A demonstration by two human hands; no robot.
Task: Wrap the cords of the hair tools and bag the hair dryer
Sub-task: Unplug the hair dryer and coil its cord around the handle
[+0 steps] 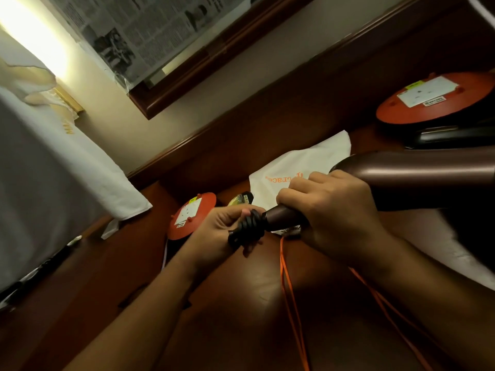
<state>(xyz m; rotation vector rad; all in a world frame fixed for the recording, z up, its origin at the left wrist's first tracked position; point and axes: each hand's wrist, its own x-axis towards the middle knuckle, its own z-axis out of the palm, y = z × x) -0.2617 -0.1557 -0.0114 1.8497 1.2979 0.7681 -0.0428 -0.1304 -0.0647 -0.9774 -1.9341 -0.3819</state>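
Observation:
A brown hair dryer [417, 172] is held above the wooden desk [254, 303], barrel pointing right. My right hand [332, 210] grips its handle. My left hand [222, 231] is closed on the black cord [247, 227], which is coiled tight at the handle's end. A white cloth bag [297, 167] with orange lettering lies flat on the desk just behind my hands. A black hair tool [452, 136] rests at the far right, partly hidden by the dryer.
An orange cord reel [190, 216] stands left of my hands, and a second orange reel [434, 99] sits at the back right. Orange flat cable [289, 303] runs toward me across the desk. White fabric [61, 167] hangs at the left. A framed mirror [187, 70] is on the wall.

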